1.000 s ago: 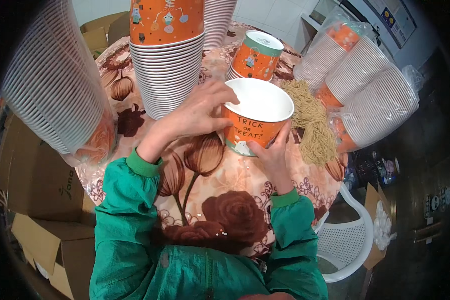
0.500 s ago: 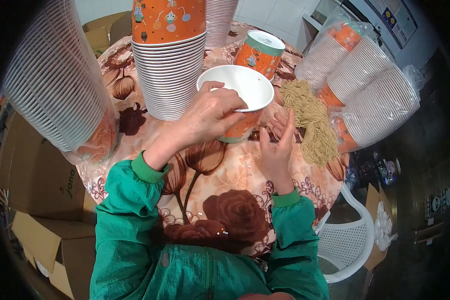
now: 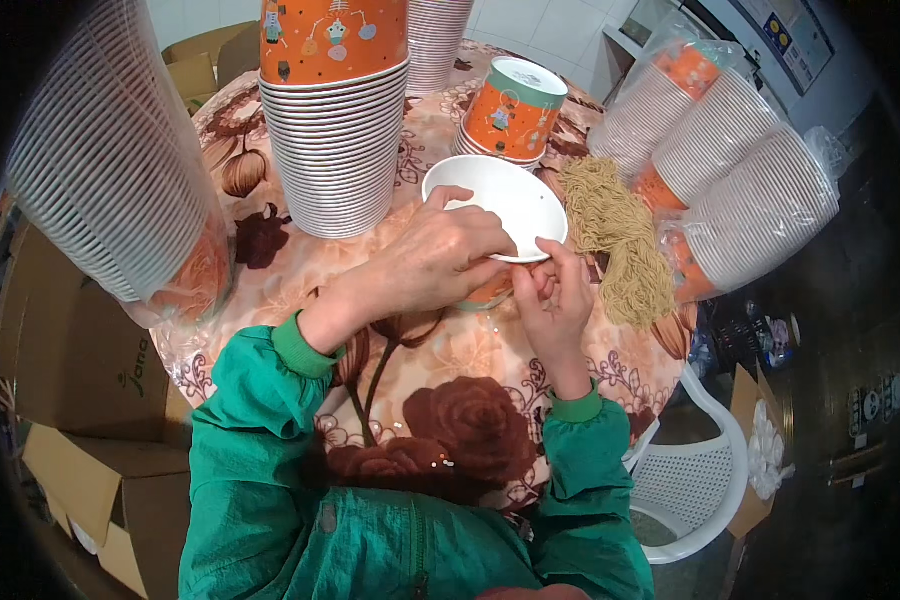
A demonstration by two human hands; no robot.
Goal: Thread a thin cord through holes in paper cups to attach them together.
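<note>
A paper tub (image 3: pixel 510 195), white inside and orange outside, is held with its mouth up, tilted toward me. My left hand (image 3: pixel 445 250) is closed on its near left rim, fingers inside and thumb on the outer wall. At the near right rim, my right hand (image 3: pixel 555 305) pinches the edge with its fingertips. Just beyond stands an upside-down orange tub (image 3: pixel 513 118) with a green base band, several white rims showing beneath it. A bundle of tan yarn-like strands (image 3: pixel 620 245) lies to the right of my right hand. The held tub's underside is mostly hidden by my hands.
A tall stack of orange tubs (image 3: pixel 332 150) rises left of my hands, another stack (image 3: pixel 438 45) behind it. Bagged stacks stand at far left (image 3: pixel 110 160) and right (image 3: pixel 755 190). The flowered tablecloth (image 3: pixel 470 350) covers the table. A white chair (image 3: pixel 685 485) and cardboard boxes (image 3: pixel 90 350) flank it.
The held tub has come nearer and a little to the right, tilting more toward me. My right hand, open and apart from it before, has closed on the rim.
</note>
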